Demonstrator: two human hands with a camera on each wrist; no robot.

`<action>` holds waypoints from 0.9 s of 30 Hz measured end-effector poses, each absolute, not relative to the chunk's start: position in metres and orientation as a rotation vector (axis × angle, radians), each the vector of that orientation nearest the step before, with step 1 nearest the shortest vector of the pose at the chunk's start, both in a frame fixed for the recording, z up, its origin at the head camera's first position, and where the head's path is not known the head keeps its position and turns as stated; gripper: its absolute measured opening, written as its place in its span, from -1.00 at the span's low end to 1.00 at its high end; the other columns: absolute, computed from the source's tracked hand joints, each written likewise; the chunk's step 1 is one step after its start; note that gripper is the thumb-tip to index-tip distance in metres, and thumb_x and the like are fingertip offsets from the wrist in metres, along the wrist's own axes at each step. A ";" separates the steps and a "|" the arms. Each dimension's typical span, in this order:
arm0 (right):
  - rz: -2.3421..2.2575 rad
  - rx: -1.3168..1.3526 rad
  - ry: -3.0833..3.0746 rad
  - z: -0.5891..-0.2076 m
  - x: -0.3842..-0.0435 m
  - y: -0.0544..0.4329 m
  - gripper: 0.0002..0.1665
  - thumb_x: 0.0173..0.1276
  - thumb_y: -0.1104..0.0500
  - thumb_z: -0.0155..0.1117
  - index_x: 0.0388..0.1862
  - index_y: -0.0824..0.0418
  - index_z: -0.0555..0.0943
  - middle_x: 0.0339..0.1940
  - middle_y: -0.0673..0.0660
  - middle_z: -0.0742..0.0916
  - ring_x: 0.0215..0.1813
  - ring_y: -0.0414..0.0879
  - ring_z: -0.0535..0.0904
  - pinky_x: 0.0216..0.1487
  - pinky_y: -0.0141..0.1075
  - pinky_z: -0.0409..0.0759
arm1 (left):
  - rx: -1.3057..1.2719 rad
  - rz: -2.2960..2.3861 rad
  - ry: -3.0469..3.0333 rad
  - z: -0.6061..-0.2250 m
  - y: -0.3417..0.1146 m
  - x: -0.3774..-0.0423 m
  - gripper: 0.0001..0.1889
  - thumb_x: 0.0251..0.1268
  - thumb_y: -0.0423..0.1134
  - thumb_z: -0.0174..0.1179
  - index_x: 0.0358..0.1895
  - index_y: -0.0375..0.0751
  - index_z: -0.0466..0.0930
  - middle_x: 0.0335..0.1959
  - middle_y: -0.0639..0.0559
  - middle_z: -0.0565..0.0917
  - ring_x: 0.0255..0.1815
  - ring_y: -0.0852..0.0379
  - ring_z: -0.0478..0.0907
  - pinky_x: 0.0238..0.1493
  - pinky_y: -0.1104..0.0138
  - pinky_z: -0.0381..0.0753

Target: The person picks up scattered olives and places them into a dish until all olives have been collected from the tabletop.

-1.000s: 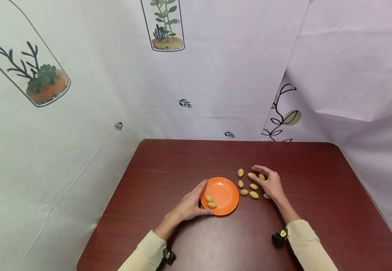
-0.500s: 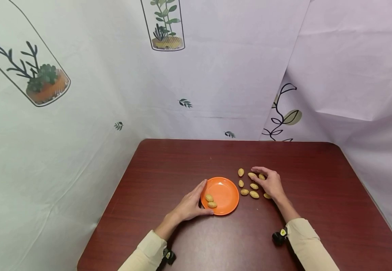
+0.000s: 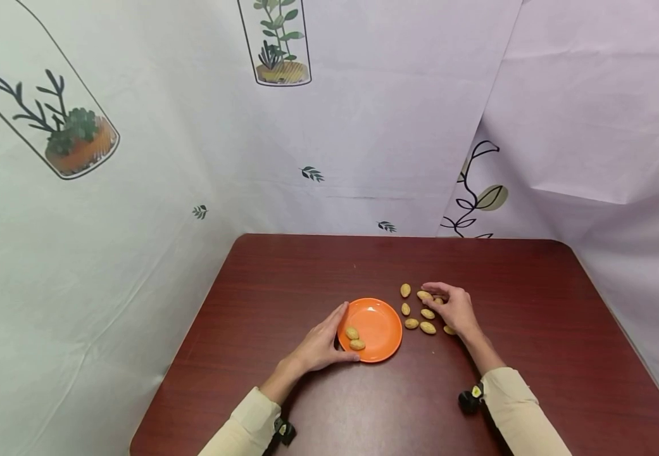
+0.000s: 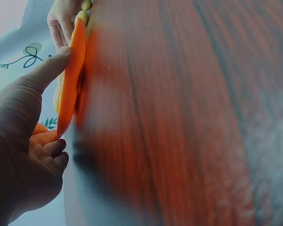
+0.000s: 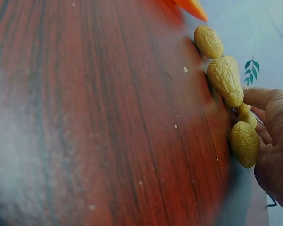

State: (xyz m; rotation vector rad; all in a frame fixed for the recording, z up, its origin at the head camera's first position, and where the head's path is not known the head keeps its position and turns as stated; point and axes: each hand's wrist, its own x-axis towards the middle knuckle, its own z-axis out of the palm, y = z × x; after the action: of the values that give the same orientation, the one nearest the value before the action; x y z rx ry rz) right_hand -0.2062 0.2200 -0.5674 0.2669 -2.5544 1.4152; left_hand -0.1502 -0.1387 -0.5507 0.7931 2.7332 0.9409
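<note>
My left hand [image 3: 319, 345] holds the left side of an orange plate [image 3: 379, 329], its thumb at the near edge and fingers at the far edge. The left wrist view shows this thumb [image 4: 56, 63] on the plate's rim. Two wrinkled, yellow-brown nut-like pieces [image 3: 356, 344] lie at the left on the plate. My right hand [image 3: 454, 309] is low over the scattered pieces, fingers bent and thumb apart from them. One nut-like piece [image 3: 423, 296] lies at the gap between thumb and fingertips; another [image 3: 439, 301] is partly hidden under the fingers.
More nut-like pieces [image 3: 428, 328] lie loose between the plate and my right hand, on the dark red-brown table [image 3: 306, 266]. Small crumbs dot the tabletop in the right wrist view. A white printed cloth [image 3: 363, 139] hangs behind and at the sides.
My right fingertips have come slightly down and nearer the thumb, covering more of the piece beneath them. My left hand and the plate hold their place.
</note>
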 end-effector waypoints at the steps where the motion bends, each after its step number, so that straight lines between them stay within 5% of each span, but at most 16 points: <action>1: 1.409 0.269 -2.559 -0.568 -0.206 0.220 -0.60 0.32 0.36 0.57 0.14 0.28 0.78 0.01 0.24 0.85 -0.01 0.14 0.80 -0.12 -0.53 0.62 | 0.793 0.943 2.733 -0.551 -0.139 -0.150 0.28 0.14 0.19 0.60 0.74 -0.29 -0.05 0.72 -0.20 0.13 0.66 -0.13 0.20 0.53 -0.08 0.33; 27: 1.458 0.223 -2.523 -0.566 -0.208 0.223 -0.70 0.41 0.28 0.52 0.09 0.30 0.81 -0.06 0.28 0.85 -0.12 0.15 0.83 -0.30 -0.50 0.66 | 0.806 0.952 2.733 -0.552 -0.140 -0.150 0.28 0.14 0.18 0.61 0.73 -0.30 -0.04 0.71 -0.21 0.13 0.66 -0.14 0.21 0.53 -0.09 0.34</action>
State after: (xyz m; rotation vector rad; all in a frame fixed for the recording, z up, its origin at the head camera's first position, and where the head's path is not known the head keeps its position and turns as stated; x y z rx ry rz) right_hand -0.2084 0.2227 -0.5656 0.2225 -2.5233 1.4576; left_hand -0.1503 -0.1395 -0.5516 0.8055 2.7326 0.9525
